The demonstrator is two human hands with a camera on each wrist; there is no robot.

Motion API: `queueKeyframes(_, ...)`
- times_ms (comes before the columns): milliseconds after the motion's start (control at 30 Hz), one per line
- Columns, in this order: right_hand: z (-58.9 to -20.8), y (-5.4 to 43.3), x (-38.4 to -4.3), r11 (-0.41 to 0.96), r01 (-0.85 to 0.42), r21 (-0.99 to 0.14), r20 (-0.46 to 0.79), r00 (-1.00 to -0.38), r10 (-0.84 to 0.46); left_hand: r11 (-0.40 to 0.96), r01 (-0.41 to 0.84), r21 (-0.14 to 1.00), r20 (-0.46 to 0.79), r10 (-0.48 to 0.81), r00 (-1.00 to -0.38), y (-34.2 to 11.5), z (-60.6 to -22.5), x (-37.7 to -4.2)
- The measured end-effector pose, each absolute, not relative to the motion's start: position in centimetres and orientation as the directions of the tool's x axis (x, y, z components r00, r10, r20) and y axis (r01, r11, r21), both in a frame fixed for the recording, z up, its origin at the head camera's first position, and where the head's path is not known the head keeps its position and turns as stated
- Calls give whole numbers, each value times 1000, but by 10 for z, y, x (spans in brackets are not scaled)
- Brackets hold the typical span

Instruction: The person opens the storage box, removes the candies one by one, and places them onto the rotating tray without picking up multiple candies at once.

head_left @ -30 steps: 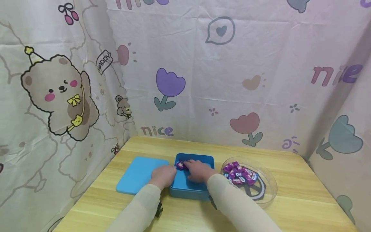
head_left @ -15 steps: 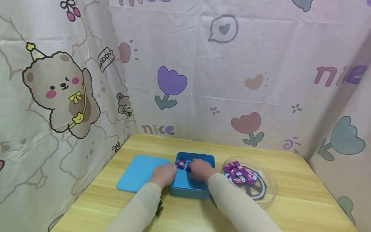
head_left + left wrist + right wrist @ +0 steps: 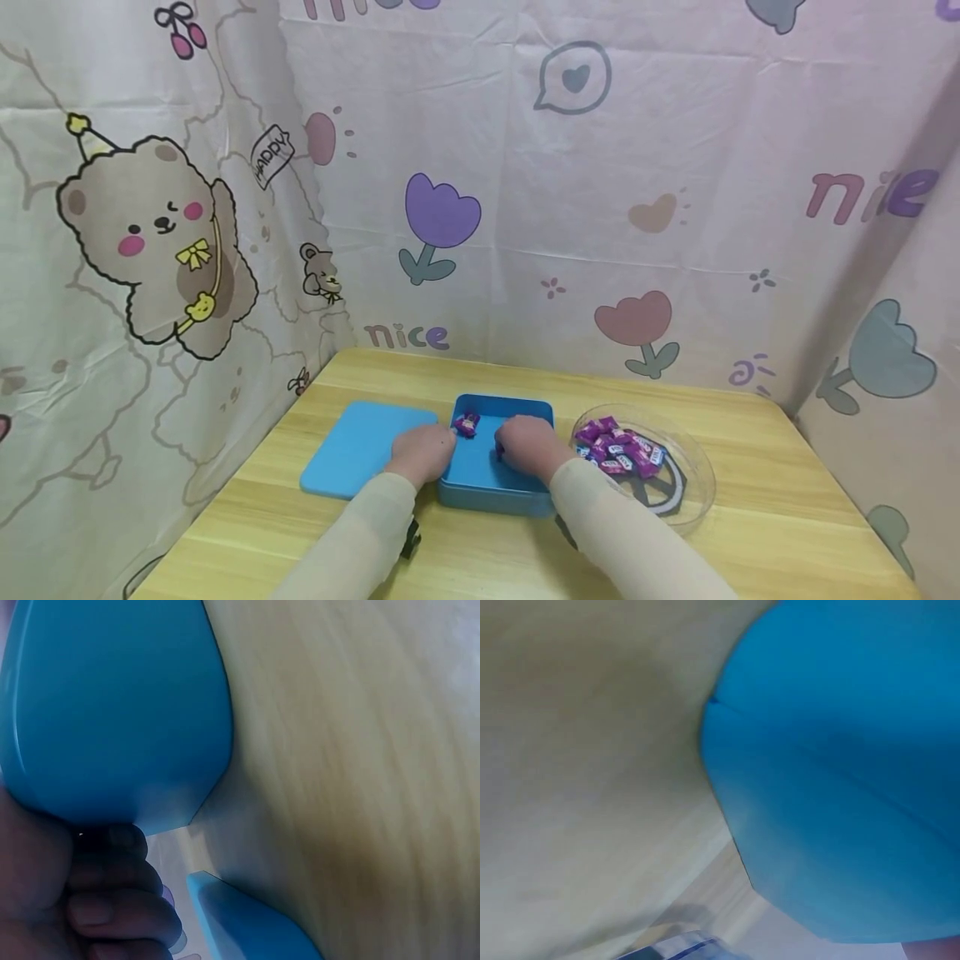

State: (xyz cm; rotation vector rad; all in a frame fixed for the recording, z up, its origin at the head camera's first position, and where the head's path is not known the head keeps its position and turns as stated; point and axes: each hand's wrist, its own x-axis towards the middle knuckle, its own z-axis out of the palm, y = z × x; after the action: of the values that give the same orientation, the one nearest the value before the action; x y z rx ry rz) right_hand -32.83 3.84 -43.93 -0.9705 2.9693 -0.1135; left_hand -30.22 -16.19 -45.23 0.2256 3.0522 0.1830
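A blue open box (image 3: 495, 502) stands mid-table. My left hand (image 3: 422, 452) grips its left wall near the rim; in the left wrist view its fingers (image 3: 124, 911) are curled against the box side (image 3: 112, 712). Inside, toward the far left corner, lie purple wrapped candies (image 3: 467, 424). My right hand (image 3: 531, 444) is over the box interior and pinches a purple wrapped candy (image 3: 499, 451), mostly hidden by the fingers. In the right wrist view the box's outer wall (image 3: 832, 802) fills the right side, and only a sliver of the hand shows at the lower right.
A light blue lid (image 3: 352, 454) lies flat left of the box. To the right, a round clear tray (image 3: 701, 479) holds several purple and blue wrapped candies (image 3: 622, 450). A printed curtain (image 3: 525, 208) hangs behind the wooden table (image 3: 772, 500).
My right hand has drawn back slightly to the right and toward me, away from the candies in the far left corner, with a candy in its fingers. The left hand stays at the box rim.
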Motion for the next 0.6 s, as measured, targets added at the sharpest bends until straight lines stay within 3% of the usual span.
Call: queueKeyframes(600,-440,66,-320,787,-604,-121,75,-797,-600,983,151,106,-53,158,-986,-159,-449,-298)
